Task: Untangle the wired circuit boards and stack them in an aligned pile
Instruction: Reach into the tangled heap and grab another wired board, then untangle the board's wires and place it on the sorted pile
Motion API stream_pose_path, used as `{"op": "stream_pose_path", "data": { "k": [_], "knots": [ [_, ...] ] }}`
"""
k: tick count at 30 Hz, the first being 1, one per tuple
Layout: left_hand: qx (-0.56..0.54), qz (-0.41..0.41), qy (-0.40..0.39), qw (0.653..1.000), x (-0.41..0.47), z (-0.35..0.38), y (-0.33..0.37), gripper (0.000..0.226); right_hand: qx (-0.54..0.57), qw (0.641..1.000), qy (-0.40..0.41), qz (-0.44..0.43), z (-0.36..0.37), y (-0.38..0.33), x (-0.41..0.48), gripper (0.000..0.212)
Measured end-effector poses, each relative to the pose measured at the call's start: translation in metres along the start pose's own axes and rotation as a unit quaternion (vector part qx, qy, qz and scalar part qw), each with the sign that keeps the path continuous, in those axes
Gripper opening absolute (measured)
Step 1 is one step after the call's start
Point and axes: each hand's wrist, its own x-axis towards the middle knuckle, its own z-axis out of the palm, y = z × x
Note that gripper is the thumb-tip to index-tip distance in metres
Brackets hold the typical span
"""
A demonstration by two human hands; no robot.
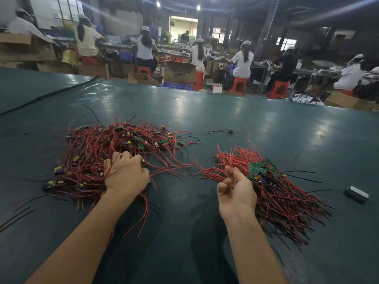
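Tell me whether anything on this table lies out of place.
Yes. One small board with wires lies alone on the table, beyond both the tangled pile and the neat pile. A few loose black wires also lie apart near the left edge.

The 2 bare forearms reach forward, well apart. The left hand (126,175) lies palm down, fingers curled into tangled wires (90,148). The right hand (235,190) stands on edge, fingers loosely bent.

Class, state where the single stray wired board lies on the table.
In the head view the stray board lies on the table beyond the gap between the left tangled heap and the right sorted pile, touching neither.
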Motion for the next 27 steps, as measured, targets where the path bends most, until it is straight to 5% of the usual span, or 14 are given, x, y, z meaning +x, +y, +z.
{"op": "stream_pose_path", "data": {
  "k": [9, 17, 23, 27],
  "knots": [
    [-0.048, 0.002, 0.022, 0.999, -0.004, -0.004, -0.002, 0.04, 0.002, 1.0, -0.008, -0.002, 0.001, 0.001, -0.002, 0.013],
    [-0.172, 0.087, 0.13, 0.973, -0.007, -0.011, 0.003, 0.035, -0.012, 1.0, -0.02, 0.008, 0.003, 0.004, -0.004, 0.013],
    [-0.298, 0.208, 0.245, 0.899, -0.015, -0.018, 0.02, 0.024, -0.064, 0.996, -0.057, 0.031, 0.003, 0.007, -0.005, 0.012],
    [-0.36, 0.266, 0.252, 0.858, -0.024, -0.014, 0.034, 0.018, -0.182, 0.975, -0.126, 0.002, 0.007, 0.017, -0.011, 0.007]
  ]
}}
